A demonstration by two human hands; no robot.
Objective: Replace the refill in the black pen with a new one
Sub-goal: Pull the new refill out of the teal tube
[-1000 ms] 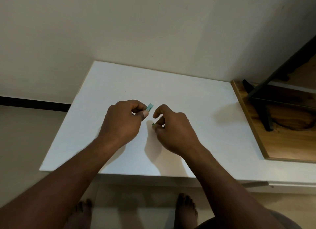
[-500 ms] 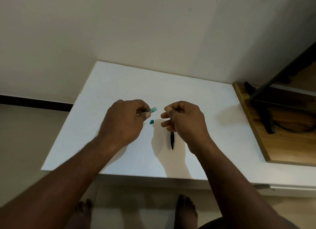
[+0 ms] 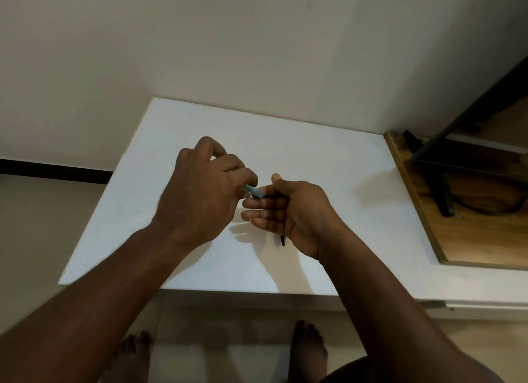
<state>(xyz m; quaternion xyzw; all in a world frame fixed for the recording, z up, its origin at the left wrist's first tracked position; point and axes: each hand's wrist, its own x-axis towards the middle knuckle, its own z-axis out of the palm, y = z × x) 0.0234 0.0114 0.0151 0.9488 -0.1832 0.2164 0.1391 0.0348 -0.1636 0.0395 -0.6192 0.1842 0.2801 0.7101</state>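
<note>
Seen from the head camera, the person's left hand [image 3: 205,194] is curled tight, thumb and forefinger pinching a small pale teal plastic piece [image 3: 253,191]. The piece pokes out to the right of that pinch, and its free end lies against the fingertips of the right hand [image 3: 294,211]; I cannot tell whether they truly touch.

The right hand is turned palm up, its fingers folded over a slim black plastic pen [image 3: 283,240]. Most of the pen is buried in the fist. Only its dark pointed end shows, sticking out below the heel of the grip and slanting down toward the white flat tabletop [image 3: 314,154]. Whether the tip rests on the surface or hangs just above it is unclear. The right thumb stands up above the folded fingers, just beside the teal piece.

Both hands are close together over the middle of the tabletop, with their shadows falling beneath the grips. Well to the right of the right hand lies a brown wooden board [image 3: 485,239] with a black metal frame [image 3: 445,194] on it. Below the near table edge, two bare feet [image 3: 310,345] stand on the pale floor.
</note>
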